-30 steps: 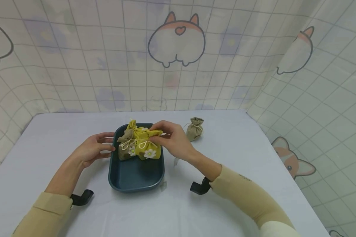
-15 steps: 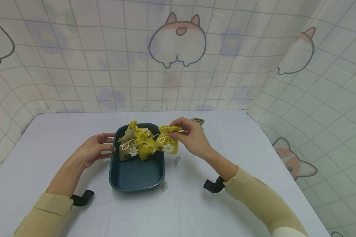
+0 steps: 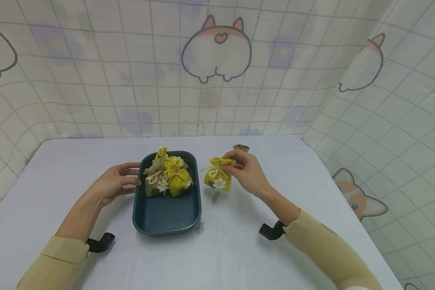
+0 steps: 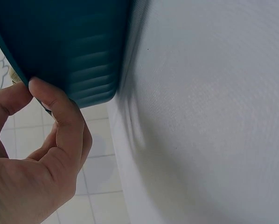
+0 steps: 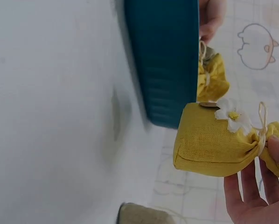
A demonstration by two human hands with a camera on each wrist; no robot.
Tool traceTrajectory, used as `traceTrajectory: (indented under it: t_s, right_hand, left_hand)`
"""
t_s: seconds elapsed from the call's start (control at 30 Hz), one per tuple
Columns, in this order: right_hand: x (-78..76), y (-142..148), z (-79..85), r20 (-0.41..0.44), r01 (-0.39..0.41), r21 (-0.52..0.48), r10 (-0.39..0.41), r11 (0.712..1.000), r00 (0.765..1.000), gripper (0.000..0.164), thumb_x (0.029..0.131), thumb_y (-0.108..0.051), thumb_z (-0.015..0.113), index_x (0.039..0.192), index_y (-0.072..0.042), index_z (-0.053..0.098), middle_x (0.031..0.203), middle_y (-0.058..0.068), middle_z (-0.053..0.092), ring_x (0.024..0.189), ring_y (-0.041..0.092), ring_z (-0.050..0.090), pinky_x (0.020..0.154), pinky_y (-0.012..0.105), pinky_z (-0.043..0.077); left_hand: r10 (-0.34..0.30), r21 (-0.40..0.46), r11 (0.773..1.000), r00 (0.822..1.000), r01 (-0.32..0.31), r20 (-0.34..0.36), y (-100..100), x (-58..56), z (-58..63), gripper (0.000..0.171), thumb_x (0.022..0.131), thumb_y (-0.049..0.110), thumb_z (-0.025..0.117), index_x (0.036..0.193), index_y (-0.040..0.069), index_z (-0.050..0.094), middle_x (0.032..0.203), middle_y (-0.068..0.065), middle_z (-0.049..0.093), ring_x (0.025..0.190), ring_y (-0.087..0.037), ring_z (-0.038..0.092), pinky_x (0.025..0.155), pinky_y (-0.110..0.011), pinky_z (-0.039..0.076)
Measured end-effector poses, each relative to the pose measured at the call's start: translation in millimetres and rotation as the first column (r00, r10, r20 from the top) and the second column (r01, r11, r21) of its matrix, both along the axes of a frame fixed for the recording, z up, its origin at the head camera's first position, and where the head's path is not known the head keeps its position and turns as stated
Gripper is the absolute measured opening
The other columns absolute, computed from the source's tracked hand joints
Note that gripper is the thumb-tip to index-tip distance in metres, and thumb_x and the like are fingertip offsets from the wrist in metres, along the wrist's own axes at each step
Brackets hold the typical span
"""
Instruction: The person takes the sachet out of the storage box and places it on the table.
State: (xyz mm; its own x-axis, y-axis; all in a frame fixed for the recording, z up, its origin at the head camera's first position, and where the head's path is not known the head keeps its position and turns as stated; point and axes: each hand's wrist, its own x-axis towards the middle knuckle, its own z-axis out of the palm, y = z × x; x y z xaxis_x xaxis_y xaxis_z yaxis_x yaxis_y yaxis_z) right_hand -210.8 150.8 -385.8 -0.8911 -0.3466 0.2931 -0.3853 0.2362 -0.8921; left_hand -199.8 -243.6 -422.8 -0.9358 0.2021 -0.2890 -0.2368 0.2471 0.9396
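Observation:
My right hand point(image 3: 248, 173) pinches a yellow drawstring pouch point(image 3: 218, 180) by its gathered neck, just to the right of a dark teal plastic tub point(image 3: 166, 215). A white daisy and a cream cord show on this pouch point(image 5: 214, 142) in the right wrist view, where it hangs above the table. At the tub's left side, my left hand point(image 3: 117, 179) holds the rim between thumb and finger point(image 4: 53, 98), as the left wrist view shows. Bunched in the tub's far half are a brown-grey pouch point(image 3: 153, 187) and yellow pouches point(image 3: 179, 182).
Another brown-grey pouch point(image 3: 241, 148) stands on the white-covered table point(image 3: 217, 253) behind my right hand, mostly hidden by it. A grid-patterned curtain point(image 3: 141, 80) rises along the table's far edge. Black wrist mounts point(image 3: 100, 243) sit at both cuffs.
My right hand has lifted the daisy pouch out of the tub and carried it right, over the rim. The tub and my left hand have stayed in place.

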Motion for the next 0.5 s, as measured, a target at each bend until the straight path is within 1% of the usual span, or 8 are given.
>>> traceTrajectory:
  t_s: [0.13, 0.27, 0.4, 0.5]
  right_hand:
    - [-3.1, 9.6, -4.8, 0.005, 0.007, 0.012, -0.007, 1.000, 1.000, 0.018, 0.095, -0.002, 0.072, 0.113, 0.000, 0.069, 0.117, 0.014, 0.068, 0.108, 0.026, 0.066, 0.095, 0.036, 0.055]
    - [-7.9, 19.1, -8.4, 0.016, 0.020, 0.017, -0.020, 1.000, 1.000, 0.017, 0.095, -0.001, 0.072, 0.112, 0.000, 0.069, 0.118, 0.012, 0.068, 0.107, 0.025, 0.067, 0.091, 0.033, 0.056]
    - [-15.0, 26.7, -13.7, 0.031, 0.017, 0.012, -0.018, 1.000, 0.999, 0.020, 0.095, 0.000, 0.072, 0.114, 0.000, 0.069, 0.120, 0.012, 0.068, 0.108, 0.025, 0.066, 0.090, 0.032, 0.057]
    - [-21.4, 32.0, -18.7, 0.033, 0.031, 0.031, -0.032, 0.999, 0.999, 0.021, 0.095, 0.000, 0.072, 0.115, -0.001, 0.069, 0.120, 0.012, 0.068, 0.108, 0.024, 0.066, 0.089, 0.029, 0.057]
  left_hand:
    - [-0.001, 0.000, 1.000, 1.000, 0.001, -0.003, 1.9, 0.6, 0.1, 0.076, 0.096, 0.002, 0.063, 0.161, -0.002, 0.022, 0.154, -0.030, 0.036, 0.111, -0.023, 0.061, 0.086, -0.033, 0.057]
    - [-0.002, -0.001, 1.000, 1.000, 0.002, -0.003, 2.8, 0.7, 0.2, 0.076, 0.096, 0.002, 0.063, 0.161, -0.002, 0.022, 0.154, -0.030, 0.037, 0.112, -0.024, 0.061, 0.087, -0.033, 0.057]
    - [-0.003, -0.002, 1.000, 1.000, 0.003, -0.002, 1.2, 0.4, -0.2, 0.076, 0.097, 0.003, 0.062, 0.161, -0.002, 0.022, 0.155, -0.029, 0.035, 0.114, -0.025, 0.060, 0.087, -0.033, 0.057]
    - [-0.002, 0.002, 1.000, 1.000, 0.002, -0.001, 0.0, 0.0, -0.7, 0.076, 0.097, 0.003, 0.062, 0.161, -0.002, 0.021, 0.155, -0.029, 0.035, 0.113, -0.024, 0.060, 0.086, -0.033, 0.057]
